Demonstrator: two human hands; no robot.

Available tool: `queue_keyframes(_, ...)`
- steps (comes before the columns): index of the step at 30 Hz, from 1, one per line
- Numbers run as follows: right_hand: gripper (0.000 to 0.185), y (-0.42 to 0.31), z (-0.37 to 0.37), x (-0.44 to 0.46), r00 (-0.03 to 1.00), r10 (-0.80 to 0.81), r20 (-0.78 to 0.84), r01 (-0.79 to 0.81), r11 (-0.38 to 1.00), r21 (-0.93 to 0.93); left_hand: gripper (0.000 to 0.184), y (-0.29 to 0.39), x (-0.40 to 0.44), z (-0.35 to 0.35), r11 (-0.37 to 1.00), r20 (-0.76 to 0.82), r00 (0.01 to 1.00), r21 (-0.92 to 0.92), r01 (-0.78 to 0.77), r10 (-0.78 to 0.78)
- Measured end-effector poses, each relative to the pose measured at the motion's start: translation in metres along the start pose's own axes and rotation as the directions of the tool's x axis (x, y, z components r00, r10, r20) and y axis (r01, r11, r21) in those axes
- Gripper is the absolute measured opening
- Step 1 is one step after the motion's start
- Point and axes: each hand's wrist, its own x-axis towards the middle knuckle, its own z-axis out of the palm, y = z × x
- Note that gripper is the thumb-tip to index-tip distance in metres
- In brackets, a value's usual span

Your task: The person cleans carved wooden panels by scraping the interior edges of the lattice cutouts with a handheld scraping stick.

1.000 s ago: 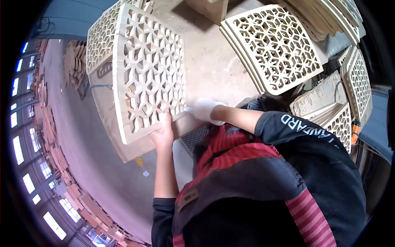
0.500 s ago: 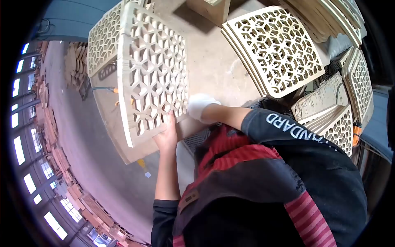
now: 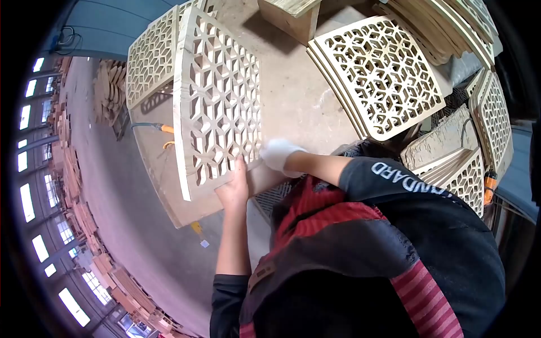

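A pale wooden lattice panel stands tilted up on its edge over the brown workbench. My bare left hand grips its lower border, thumb on the near face and the other fingers hidden behind. My right hand, in a white glove, is curled at the panel's lower right edge. The glove looks closed, but its fingertips and anything inside them are hidden. Behind the held panel, another lattice panel leans at the back left.
Several lattice panels lie stacked on the right. Farther right are more panels and an orange-and-black tool. An orange cable connector sits on the bench's left side. A wooden block stands at the back.
The whole view has shifted slightly. The held panel and both hands appear a little farther right, and the grip of my left hand is the same.
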Motion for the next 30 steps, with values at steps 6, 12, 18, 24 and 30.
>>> queue_keyframes(6, 0.028, -0.014, -0.037, -0.024, 1.000, 0.013, 0.016, -0.013, 1.000, -0.018, 0.047, 0.004, -0.001, 0.002, 0.997, 0.014, 0.999, -0.070, -0.042, 0.043)
queue_keyframes(12, 0.034, -0.017, -0.033, -0.028, 0.990, -0.123, 0.073, 0.136, 0.968, -0.213, 0.044, 0.011, -0.001, 0.005, 0.999, -0.041, 0.999, 0.032, -0.019, 0.020)
queue_keyframes(18, 0.033, -0.012, -0.045, -0.031, 0.998, 0.033, 0.049, -0.033, 0.999, -0.018, 0.050, 0.012, 0.001, -0.001, 0.999, 0.029, 0.999, 0.016, 0.039, -0.040)
queue_keyframes(24, 0.033, -0.014, -0.032, -0.029, 0.989, 0.133, 0.059, -0.141, 0.979, 0.147, 0.045, 0.012, 0.009, -0.005, 0.998, 0.044, 0.998, 0.000, 0.055, -0.055)
queue_keyframes(30, 0.031, -0.012, -0.031, -0.010, 0.987, -0.154, -0.038, 0.152, 0.986, -0.065, 0.045, 0.007, 0.011, -0.002, 0.999, 0.036, 0.998, 0.021, 0.044, -0.045)
